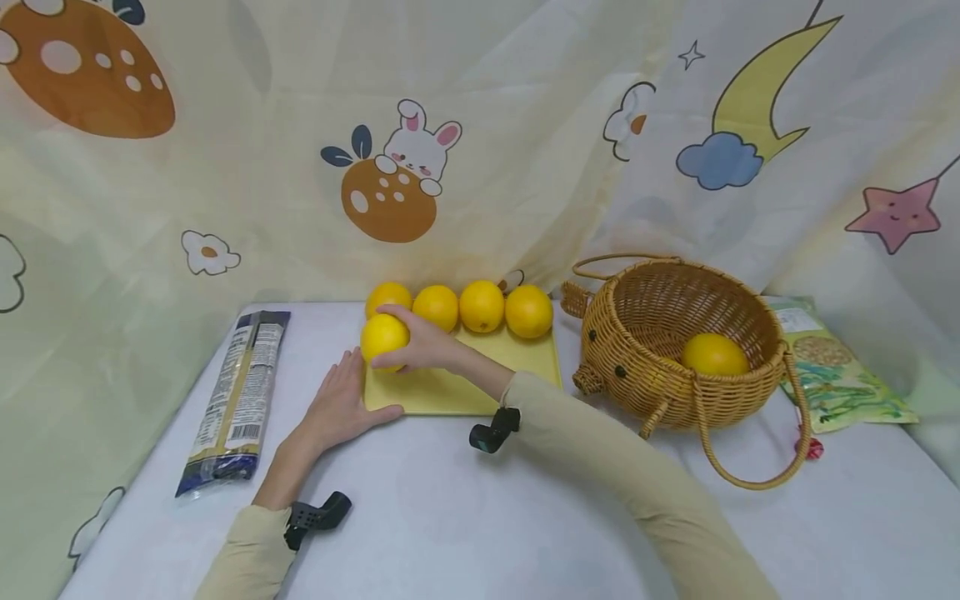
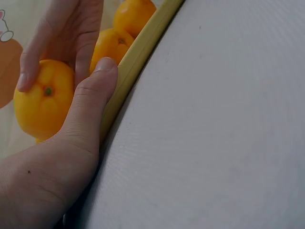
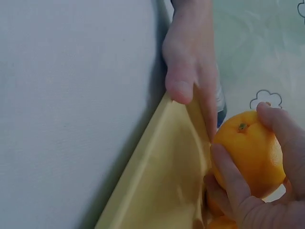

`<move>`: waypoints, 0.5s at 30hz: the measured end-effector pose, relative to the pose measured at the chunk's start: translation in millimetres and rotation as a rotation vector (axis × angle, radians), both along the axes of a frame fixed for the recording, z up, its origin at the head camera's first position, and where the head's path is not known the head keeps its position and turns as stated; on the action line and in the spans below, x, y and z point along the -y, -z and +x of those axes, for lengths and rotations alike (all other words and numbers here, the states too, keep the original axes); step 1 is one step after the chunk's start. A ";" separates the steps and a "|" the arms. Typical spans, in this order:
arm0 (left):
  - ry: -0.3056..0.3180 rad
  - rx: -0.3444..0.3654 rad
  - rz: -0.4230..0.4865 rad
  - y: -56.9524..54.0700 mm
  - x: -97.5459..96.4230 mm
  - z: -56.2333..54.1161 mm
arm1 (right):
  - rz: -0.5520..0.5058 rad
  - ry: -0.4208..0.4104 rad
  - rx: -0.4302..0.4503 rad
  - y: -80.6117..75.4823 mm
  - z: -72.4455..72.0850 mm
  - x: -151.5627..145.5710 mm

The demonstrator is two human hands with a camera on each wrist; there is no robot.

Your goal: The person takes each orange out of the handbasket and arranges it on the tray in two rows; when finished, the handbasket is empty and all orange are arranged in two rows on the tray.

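Note:
My right hand (image 1: 423, 340) grips an orange (image 1: 384, 342) between thumb and fingers, over the left part of a yellow tray (image 1: 457, 393). In the right wrist view the stem end of this orange (image 3: 252, 152) faces up. Whether it touches the tray I cannot tell. Along the tray's far side sits a row of several more oranges (image 1: 482, 307). My left hand (image 1: 341, 404) rests with straight fingers along the tray's left edge, its thumb at the near left corner. The left wrist view shows that thumb (image 2: 90, 100) beside the tray rim.
To the right stands a woven wicker basket (image 1: 675, 404) with an animal face and looped handles, an orange (image 1: 715, 356) inside. Behind it lies a green printed packet (image 1: 840, 367). A long plastic-wrapped package (image 1: 238, 400) lies at the left. A patterned curtain (image 1: 525, 167) hangs behind the table.

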State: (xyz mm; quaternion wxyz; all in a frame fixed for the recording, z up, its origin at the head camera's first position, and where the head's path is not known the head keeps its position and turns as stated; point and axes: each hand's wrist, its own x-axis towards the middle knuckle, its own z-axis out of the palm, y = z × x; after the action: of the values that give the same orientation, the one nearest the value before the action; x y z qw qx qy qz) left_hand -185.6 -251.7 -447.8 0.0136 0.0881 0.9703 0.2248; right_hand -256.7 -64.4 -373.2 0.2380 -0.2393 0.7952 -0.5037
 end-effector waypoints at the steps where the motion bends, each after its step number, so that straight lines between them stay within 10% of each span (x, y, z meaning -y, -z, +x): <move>1: 0.002 -0.002 -0.001 0.3 -0.2 -0.2 | 0.010 0.001 -0.002 0.8 -0.2 0.7; 15: 0.008 0.017 -0.021 -2.1 1.7 1.6 | 0.180 -0.005 -0.189 7.7 2.0 12.8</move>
State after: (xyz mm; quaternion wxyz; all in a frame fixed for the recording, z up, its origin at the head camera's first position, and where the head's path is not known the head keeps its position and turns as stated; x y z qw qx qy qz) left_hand -184.0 -253.4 -445.7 0.0239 0.0900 0.9721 0.2153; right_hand -254.7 -77.1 -380.9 0.1839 -0.2655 0.8553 -0.4051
